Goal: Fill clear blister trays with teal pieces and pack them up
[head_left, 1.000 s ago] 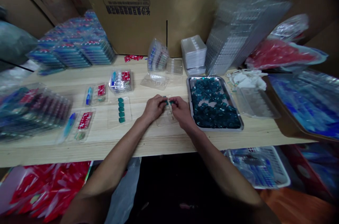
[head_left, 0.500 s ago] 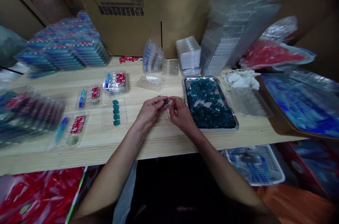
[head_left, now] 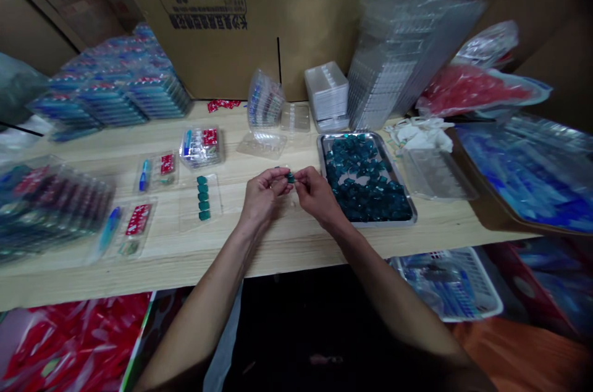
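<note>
Between my fingertips, over the middle of the table, is a small dark-green faceted piece (head_left: 290, 178). My left hand (head_left: 263, 193) pinches it from the left, and my right hand (head_left: 317, 196) closes on it from the right. The fingers partly hide it. To the right of my right hand, a metal tray (head_left: 414, 219) holds many loose pieces of the same green. Left of my left hand lies a clear plastic blister tray (head_left: 214, 194) with a column of several green pieces (head_left: 204, 197) in it.
Clear packs with blue pens and red cards (head_left: 138, 219) lie at the left, by stacked filled trays (head_left: 60, 207). Stacked empty trays (head_left: 389, 52) and a white stack (head_left: 327, 92) stand at the back. A cardboard box (head_left: 500, 213) of blue packets is at right.
My right hand has shifted slightly left and its fingers have closed in on the green piece, which shows more clearly between both hands. The view has moved slightly.
</note>
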{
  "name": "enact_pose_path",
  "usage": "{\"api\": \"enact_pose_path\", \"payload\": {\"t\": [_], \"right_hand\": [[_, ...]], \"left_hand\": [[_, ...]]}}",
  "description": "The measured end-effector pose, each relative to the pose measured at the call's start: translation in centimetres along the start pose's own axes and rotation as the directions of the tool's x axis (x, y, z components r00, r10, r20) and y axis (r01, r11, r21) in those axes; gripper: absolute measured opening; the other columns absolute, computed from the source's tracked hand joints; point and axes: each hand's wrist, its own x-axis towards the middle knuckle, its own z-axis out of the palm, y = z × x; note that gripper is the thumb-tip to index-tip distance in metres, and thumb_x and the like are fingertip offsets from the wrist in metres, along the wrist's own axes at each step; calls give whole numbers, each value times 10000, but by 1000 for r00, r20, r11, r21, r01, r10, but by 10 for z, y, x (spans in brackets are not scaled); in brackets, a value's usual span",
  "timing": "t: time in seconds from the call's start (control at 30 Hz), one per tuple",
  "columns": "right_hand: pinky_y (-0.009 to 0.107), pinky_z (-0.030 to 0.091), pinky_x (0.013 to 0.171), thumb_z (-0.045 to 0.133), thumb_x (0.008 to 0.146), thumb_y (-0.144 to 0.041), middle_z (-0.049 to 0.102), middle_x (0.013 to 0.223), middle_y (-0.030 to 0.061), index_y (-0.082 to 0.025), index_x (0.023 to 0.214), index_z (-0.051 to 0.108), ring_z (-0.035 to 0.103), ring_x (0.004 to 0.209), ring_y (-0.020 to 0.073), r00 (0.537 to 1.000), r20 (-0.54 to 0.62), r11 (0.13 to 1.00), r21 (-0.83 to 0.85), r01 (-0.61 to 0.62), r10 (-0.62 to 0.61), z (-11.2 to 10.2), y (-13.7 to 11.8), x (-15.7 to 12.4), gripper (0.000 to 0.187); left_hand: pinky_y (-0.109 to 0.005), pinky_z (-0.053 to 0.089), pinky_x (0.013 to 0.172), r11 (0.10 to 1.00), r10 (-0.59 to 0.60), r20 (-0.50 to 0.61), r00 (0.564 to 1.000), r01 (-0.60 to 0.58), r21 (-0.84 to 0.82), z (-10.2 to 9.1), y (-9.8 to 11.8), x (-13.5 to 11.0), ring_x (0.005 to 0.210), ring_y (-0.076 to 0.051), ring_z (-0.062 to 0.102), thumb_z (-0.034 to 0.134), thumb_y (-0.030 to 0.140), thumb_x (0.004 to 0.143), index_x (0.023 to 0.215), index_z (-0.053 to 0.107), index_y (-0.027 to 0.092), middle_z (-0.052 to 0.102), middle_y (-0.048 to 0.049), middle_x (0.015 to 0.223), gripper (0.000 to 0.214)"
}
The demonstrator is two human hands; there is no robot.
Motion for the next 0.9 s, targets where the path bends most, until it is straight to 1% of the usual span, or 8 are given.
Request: {"api": "enact_pose_path", "payload": {"t": [0.13, 0.33, 0.43, 0.5, 0.57, 0.67, 0.77, 0.9], "right_hand": [[278, 409, 640, 506, 815, -235, 587, 718, -30, -238, 898, 470, 568, 664, 170, 999, 5, 999, 19, -48, 48, 2, 4, 3, 90], [277, 420, 658, 475, 808, -225, 629, 785, -5, -221, 875, 537, 590, 726, 166, 999, 29, 995, 95, -21, 18, 7, 10, 3, 91], [285, 445, 697, 487, 819, -233, 645, 770, -11, -213, 928, 553, 605, 713, 160, 1000, 15, 996, 84, -19, 18, 6, 10, 3, 129], [285, 436, 675, 517, 831, -264, 632, 718, -25, -212, 959, 546, 590, 657, 159, 999, 1, 999, 5, -45, 45, 6, 8, 2, 141], [283, 422, 657, 532, 846, -299, 631, 708, -25, -215, 947, 541, 580, 635, 157, 998, -2, 997, -57, -60, 60, 7, 7, 2, 132], [274, 419, 658, 535, 855, -319, 650, 753, -17, -222, 885, 538, 593, 677, 152, 997, -6, 995, -54, -79, 79, 11, 8, 2, 102], [258, 409, 636, 530, 835, -290, 627, 725, -29, -224, 812, 535, 573, 679, 144, 993, -2, 992, -36, -117, 117, 13, 12, 3, 71], [245, 376, 591, 507, 811, -250, 574, 654, -46, -221, 752, 532, 518, 632, 134, 991, 38, 991, -54, -126, 128, 10, 11, 3, 70]], "left_hand": [[-276, 506, 793, 1000, 17, 20, 1000, -17, 3, 3, -4, 0, 780, -138, 663, 836, 270, 630, 900, 753, 150, 736, -51, 873, 307], [-255, 493, 676, 980, 99, -113, 989, -78, 181, 9, -14, 2, 716, -131, 634, 794, 310, 691, 975, 747, 168, 719, -54, 908, 321], [-271, 509, 707, 983, 111, -69, 991, -99, 155, 5, -16, 3, 714, -132, 645, 736, 301, 745, 1063, 719, 172, 722, -42, 902, 344], [-284, 520, 746, 984, 123, -34, 992, -118, 137, 3, -16, 3, 741, -138, 655, 729, 292, 748, 1017, 719, 164, 727, -38, 890, 298], [-293, 523, 802, 973, 153, -16, 988, -148, 175, 1, -14, 1, 800, -149, 664, 729, 281, 752, 958, 733, 161, 736, -43, 901, 239], [-304, 521, 860, 942, 196, 8, 981, -191, 276, -2, -12, -3, 875, -168, 676, 698, 298, 797, 986, 754, 178, 751, -47, 948, 231], [-301, 533, 826, 916, 209, 11, 978, -200, 346, -4, -12, -7, 834, -174, 683, 699, 327, 807, 986, 766, 186, 756, -37, 902, 238], [-295, 543, 739, 934, 187, -49, 981, -162, 317, -6, -14, -9, 709, -159, 664, 714, 353, 792, 937, 766, 162, 742, -24, 790, 245]]}}
